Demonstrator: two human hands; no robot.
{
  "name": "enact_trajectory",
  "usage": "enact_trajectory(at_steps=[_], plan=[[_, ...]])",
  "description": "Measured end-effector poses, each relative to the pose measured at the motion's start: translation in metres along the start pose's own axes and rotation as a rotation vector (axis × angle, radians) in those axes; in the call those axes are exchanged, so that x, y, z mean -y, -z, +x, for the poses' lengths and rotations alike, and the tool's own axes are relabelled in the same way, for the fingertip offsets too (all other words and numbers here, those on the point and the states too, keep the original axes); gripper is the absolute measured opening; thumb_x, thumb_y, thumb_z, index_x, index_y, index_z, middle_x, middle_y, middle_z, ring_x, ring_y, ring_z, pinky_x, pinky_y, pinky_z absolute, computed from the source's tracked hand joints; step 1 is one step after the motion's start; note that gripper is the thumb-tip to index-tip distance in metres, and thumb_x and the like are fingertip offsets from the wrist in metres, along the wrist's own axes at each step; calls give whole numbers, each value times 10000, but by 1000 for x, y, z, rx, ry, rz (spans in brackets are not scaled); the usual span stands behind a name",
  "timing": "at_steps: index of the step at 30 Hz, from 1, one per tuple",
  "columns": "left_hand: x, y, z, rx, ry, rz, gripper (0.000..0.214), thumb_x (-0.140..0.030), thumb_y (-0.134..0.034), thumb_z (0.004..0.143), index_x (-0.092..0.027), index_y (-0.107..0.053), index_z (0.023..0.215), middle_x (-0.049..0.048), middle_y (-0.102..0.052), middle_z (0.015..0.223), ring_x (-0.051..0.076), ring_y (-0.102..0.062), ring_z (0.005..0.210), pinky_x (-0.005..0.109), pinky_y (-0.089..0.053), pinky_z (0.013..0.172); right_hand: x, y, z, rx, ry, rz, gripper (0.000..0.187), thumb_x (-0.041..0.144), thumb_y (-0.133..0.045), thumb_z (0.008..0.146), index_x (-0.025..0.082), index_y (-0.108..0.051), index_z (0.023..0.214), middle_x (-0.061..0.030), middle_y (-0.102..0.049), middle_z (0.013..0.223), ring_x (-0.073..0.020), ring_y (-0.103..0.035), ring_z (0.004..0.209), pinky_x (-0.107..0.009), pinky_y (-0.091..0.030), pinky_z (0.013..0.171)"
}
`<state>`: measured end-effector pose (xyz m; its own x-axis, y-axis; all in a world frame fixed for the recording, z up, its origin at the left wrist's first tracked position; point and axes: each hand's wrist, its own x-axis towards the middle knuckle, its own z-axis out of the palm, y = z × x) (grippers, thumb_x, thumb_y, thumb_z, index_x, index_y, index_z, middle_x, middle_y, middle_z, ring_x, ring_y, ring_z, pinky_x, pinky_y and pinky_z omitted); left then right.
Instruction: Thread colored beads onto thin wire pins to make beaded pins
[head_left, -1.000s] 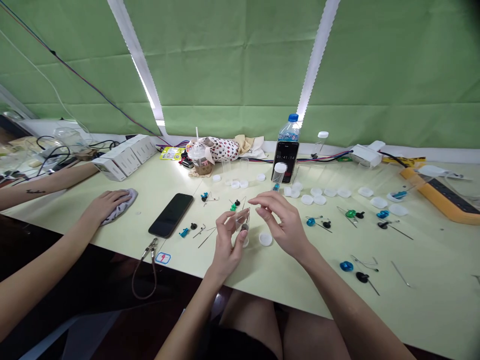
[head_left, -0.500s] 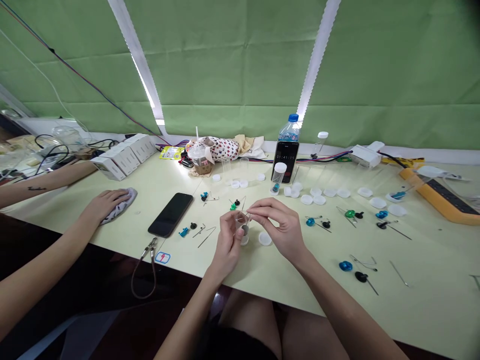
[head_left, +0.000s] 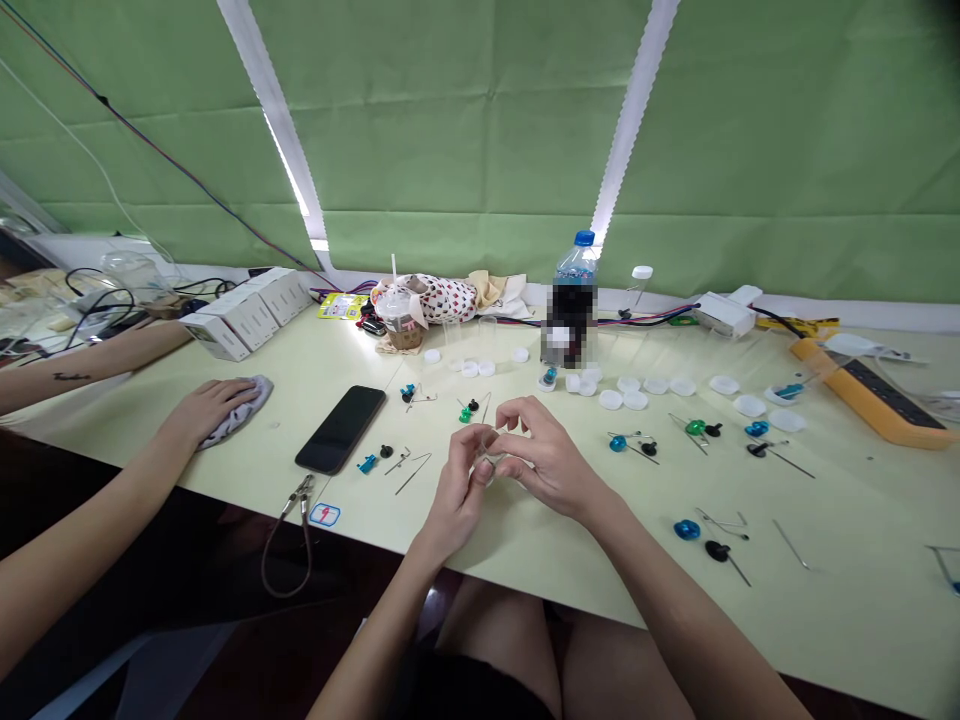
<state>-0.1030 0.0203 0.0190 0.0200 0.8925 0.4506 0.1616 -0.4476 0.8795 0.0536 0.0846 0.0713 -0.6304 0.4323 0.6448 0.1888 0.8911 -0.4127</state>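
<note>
Near the table's front edge, my left hand (head_left: 454, 490) is closed around a small clear plastic tube (head_left: 490, 468), mostly covered by the fingers. My right hand (head_left: 551, 465) meets it from the right, its fingers bent in against the tube's upper part; whatever they pinch is hidden. Just beyond the hands lie a green plastic piece (head_left: 466, 413), a small black piece (head_left: 473, 405) and a thin bent wire (head_left: 486, 408). To the left are a blue piece (head_left: 367, 464), a black piece (head_left: 386, 451) and bent metal wires (head_left: 412, 474).
Several white caps (head_left: 628, 384) and clear tubes lie toward the back. Blue piece (head_left: 686, 530), black disc (head_left: 718, 551) and wires sit at right. A black phone (head_left: 341, 430) lies left, near another person's hand (head_left: 214, 410) on a cloth (head_left: 251, 405). An orange power strip (head_left: 877, 400) lies far right.
My right hand has lowered and closed in on the tube; the wire it pinched above the tube no longer shows. The white cap beside my hands is no longer visible on the table.
</note>
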Motion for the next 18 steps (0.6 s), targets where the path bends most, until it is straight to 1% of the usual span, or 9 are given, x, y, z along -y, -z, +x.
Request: enact_trajectory(at_steps=[4, 6, 9, 11, 12, 13, 15, 16, 18], plan=[[-1, -1, -1, 42, -2, 7, 314, -313, -396, 1001, -251, -381, 1308, 104, -496, 1236, 235, -511, 1157, 430, -430, 991, 1, 1, 0, 41, -55, 55, 606, 608, -261, 964, 210, -680, 779, -93, -519, 1013, -238, -475, 982, -403, -436, 844], [-1, -2, -1, 28, -12, 12, 305, -314, -397, 1001, -245, -393, 1298, 109, -499, 1239, 241, -509, 1171, 439, -420, 1005, 1, 2, 0, 32, -48, 92, 613, 626, -254, 957, 220, -692, 821, -89, -517, 1029, -239, -479, 993, -403, -428, 853], [-1, -2, 1, -69, 6, -24, 299, -325, -409, 997, -242, -393, 1284, 108, -511, 1221, 243, -543, 1148, 451, -434, 994, -4, 8, -1, -93, -73, 186, 590, 641, -251, 955, 230, -670, 1004, -87, -507, 1056, -230, -504, 974, -387, -434, 838], [0, 0, 4, -174, 52, -101, 302, -326, -441, 987, -254, -382, 1274, 88, -517, 1179, 233, -591, 1086, 452, -468, 958, -10, 13, -3, -133, -215, 177, 476, 588, -322, 973, 224, -608, 1087, -75, -520, 1038, -209, -530, 909, -363, -441, 804], [0, 0, 5, -224, 74, -144, 310, -323, -462, 978, -261, -378, 1270, 76, -513, 1159, 226, -612, 1052, 450, -487, 938, -14, 15, -5, -90, -316, 137, 389, 540, -386, 974, 223, -581, 1089, -61, -534, 1014, -195, -538, 859, -349, -442, 775], [0, 1, 6, -267, 90, -180, 322, -319, -486, 968, -268, -376, 1266, 65, -507, 1147, 218, -627, 1024, 448, -502, 923, -18, 17, -8, 20, -418, 83, 310, 494, -453, 961, 227, -565, 1073, -45, -548, 987, -185, -544, 814, -336, -439, 747], [1, 2, 7, -320, 110, -208, 344, -308, -529, 947, -276, -381, 1256, 50, -497, 1128, 203, -646, 981, 442, -522, 905, -25, 17, -16, 325, -548, -11, 263, 445, -608, 871, 236, -561, 1024, -23, -562, 973, -176, -551, 757, -311, -429, 684], [1, 2, 7, -330, 121, -202, 356, -299, -546, 937, -279, -383, 1253, 45, -498, 1124, 196, -652, 967, 437, -528, 899, -28, 15, -20, 455, -567, -41, 300, 423, -685, 799, 240, -564, 1003, -17, -562, 979, -177, -553, 743, -301, -424, 660], [1, 2, 7, -331, 139, -166, 392, -272, -585, 913, -284, -385, 1250, 40, -506, 1118, 189, -659, 952, 418, -543, 878, -31, 11, -28, 561, -567, -59, 305, 343, -756, 705, 237, -576, 928, -6, -563, 949, -178, -555, 721, -288, -413, 631]])
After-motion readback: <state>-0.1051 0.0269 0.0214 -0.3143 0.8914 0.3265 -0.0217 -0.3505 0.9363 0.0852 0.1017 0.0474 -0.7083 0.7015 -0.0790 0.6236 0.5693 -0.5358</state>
